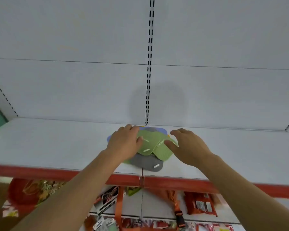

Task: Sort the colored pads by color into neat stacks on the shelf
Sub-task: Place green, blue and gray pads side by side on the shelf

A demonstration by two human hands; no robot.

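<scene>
Red packaged goods [200, 205] and orange strap [119, 207] below.

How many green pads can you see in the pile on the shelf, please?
2 clearly: one flat green pad under the left hand, another flat green pad under the right hand's thumb. A green edge beside the grey pad may be a third.

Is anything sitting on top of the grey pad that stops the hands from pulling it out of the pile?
Yes. Two light green pads overlap the dark grey felt-like pad, covering its far part. The left hand rests on that green layer, and the right hand has its thumb on it.
</scene>
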